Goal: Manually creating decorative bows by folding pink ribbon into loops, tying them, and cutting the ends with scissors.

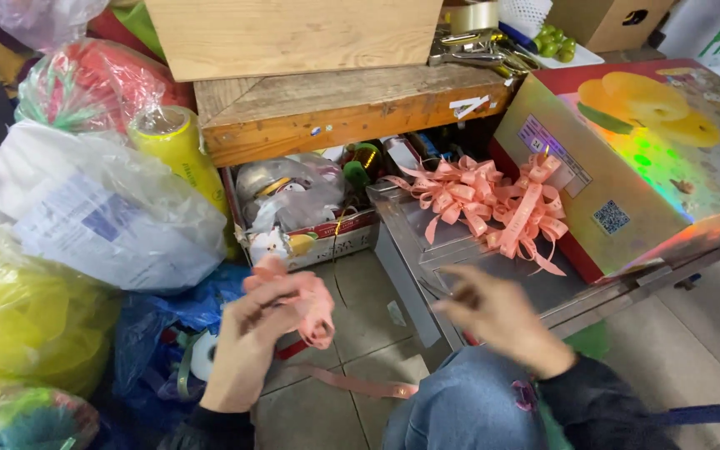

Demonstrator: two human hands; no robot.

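My left hand (247, 337) is closed around a bunch of looped pink ribbon (306, 304), and one strip of it trails down to the floor (360, 385). My right hand (493, 312) is blurred, with fingers spread and nothing in it, just in front of a metal surface (460, 246). On that surface lies a pile of finished pink ribbon bows (485, 204), leaning against a shiny gift box printed with yellow fruit (643, 158).
Plastic bags (93, 217) of goods crowd the left. A yellow roll of film (181, 154) stands by a wooden bench (335, 108) with scissors and tape on it. An open box of odds and ends (306, 221) sits below. My blue-jeaned knee (468, 408) is at the bottom.
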